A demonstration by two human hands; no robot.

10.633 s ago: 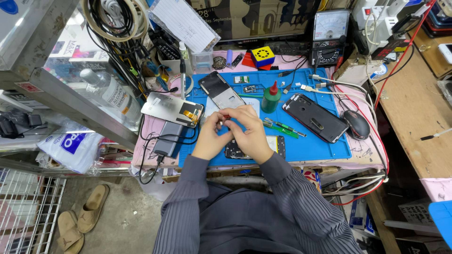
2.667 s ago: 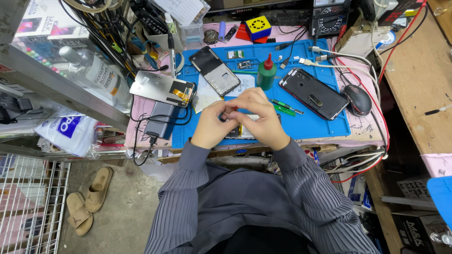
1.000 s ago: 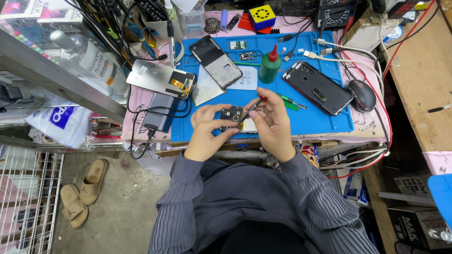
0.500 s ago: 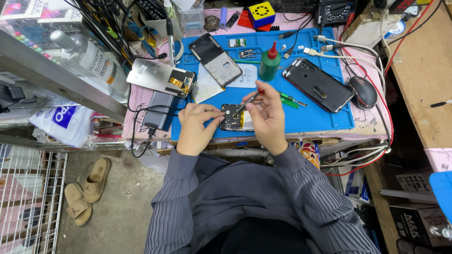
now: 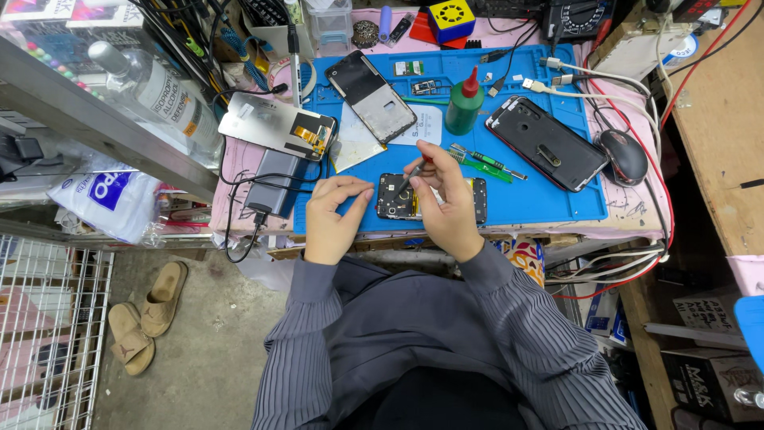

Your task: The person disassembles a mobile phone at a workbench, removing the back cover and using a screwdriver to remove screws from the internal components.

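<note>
1. Centrally, we see the right hand (image 5: 448, 205) pinching a slim red-tipped tool (image 5: 414, 173) between thumb and fingers, its tip angled down and to the left onto the opened phone body (image 5: 395, 197).
2. We note the left hand (image 5: 333, 216) with fingers curled, their tips resting against the left end of the phone body; it encloses nothing.
3. We locate the phone body flat on the blue mat (image 5: 541, 203), directly between the two hands, near the front edge of the counter (image 5: 621, 227). Its long axis runs left to right, and the right hand lies over its right part, so that hand is the nearer to the work point.
4. Beyond the hands we count one green bottle (image 5: 464, 107) with a red nozzle, standing upright, and two green-handled tools (image 5: 481, 163) lying just beside the right hand.
5. Further out we count two more dark phone units on the mat: one face-down panel (image 5: 374, 95) toward the upper left, one back shell (image 5: 547, 143) to the right.
6. Off the mat we count one silver display panel (image 5: 274, 125) on the left and one black mouse (image 5: 623, 156) on the right.
</note>
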